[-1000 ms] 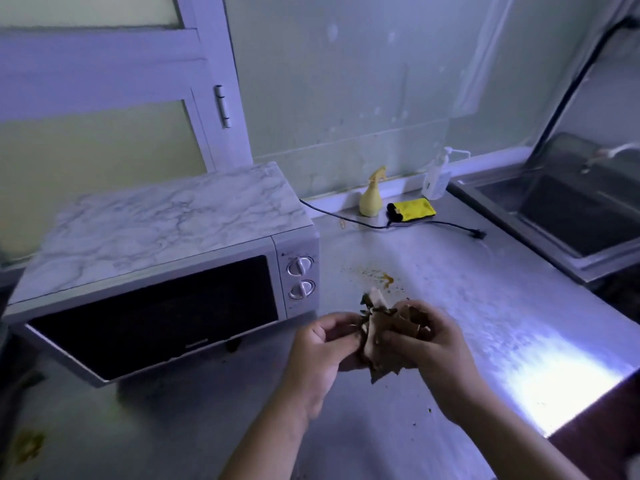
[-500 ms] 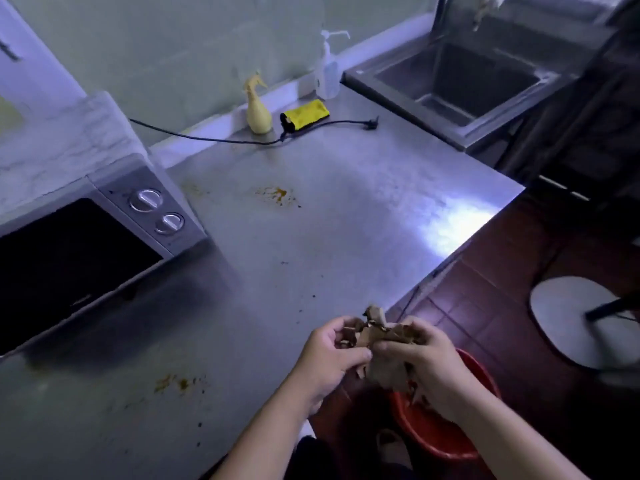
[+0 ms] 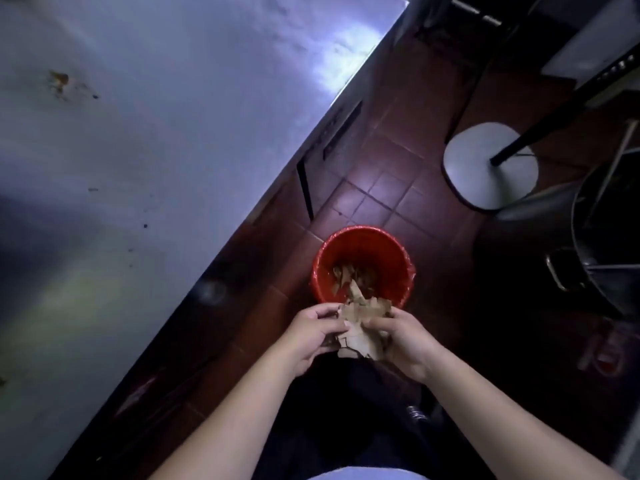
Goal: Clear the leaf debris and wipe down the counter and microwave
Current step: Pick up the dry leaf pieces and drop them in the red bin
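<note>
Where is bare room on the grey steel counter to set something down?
The grey steel counter lies bare, bar dark specks, between its orange-brown stain and front edge. Crowded: left hand and right hand grip dry brown leaves at the red round bucket.

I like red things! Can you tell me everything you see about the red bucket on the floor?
The red bucket is round, looks like plastic, and has a crinkly rim, maybe a liner bag. It stands upright and open on dark red floor tiles beside the counter. Brown leaf pieces lie in its bottom. The left hand and right hand hold a leaf bunch over its near rim.
</note>
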A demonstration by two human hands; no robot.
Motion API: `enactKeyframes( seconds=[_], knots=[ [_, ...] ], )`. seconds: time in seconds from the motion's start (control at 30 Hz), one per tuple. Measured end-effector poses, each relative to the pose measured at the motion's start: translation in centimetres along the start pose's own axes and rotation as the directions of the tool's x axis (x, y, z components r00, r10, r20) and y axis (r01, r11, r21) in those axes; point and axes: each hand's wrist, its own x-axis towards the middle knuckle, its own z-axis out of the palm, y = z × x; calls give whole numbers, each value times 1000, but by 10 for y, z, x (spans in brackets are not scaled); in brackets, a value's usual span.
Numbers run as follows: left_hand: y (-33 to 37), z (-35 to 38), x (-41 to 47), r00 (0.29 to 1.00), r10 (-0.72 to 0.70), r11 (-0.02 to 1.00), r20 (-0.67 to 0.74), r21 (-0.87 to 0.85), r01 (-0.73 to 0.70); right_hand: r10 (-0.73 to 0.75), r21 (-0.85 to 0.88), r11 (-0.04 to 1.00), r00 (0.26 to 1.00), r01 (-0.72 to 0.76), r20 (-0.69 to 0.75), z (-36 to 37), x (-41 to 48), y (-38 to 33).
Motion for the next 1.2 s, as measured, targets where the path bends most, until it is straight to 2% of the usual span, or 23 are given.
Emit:
enactKeyframes(
  seconds=[0.17,0.27,0.33,0.43,0.6,0.7,0.77,0.83,0.9,0.97,1.07,1.2],
  knots=[
    [-16,5,68,985,12,995,-172,96,5,177,191,973,950,-130,-257,-40,85,23],
    [-22,-4,105,965,10,995,-263,99,17,231,188,967,906,-173,-355,-58,137,18],
    [-23,-9,127,961,-3,998,-276,58,20,231,164,970,886,-178,-403,-67,171,13],
    [-26,-12,163,964,0,1000,-267,12,3,232,167,970,888,-179,-397,-77,216,5],
    [-40,-11,229,952,17,999,-306,46,-3,258,90,966,895,-242,-363,-83,254,4],
    [-52,-11,270,931,95,976,-353,216,-18,228,106,974,875,-202,-428,-83,260,12],
    [-59,-9,297,910,181,924,-373,382,-27,223,108,975,886,-196,-406,-83,257,21],
    [-66,-5,323,934,152,884,-322,467,17,237,107,971,894,-212,-380,-85,249,31],
    [-74,1,343,982,-4,860,-189,500,100,242,103,970,891,-220,-384,-89,241,40],
    [-80,6,353,989,-103,809,-110,569,148,224,118,974,887,-193,-404,-97,233,45],
    [-83,10,345,987,-74,781,-143,607,146,211,167,974,880,-153,-426,-103,216,51],
    [-77,5,287,990,0,832,-143,549,80,221,202,968,880,-147,-420,-93,178,49]
  ],
)
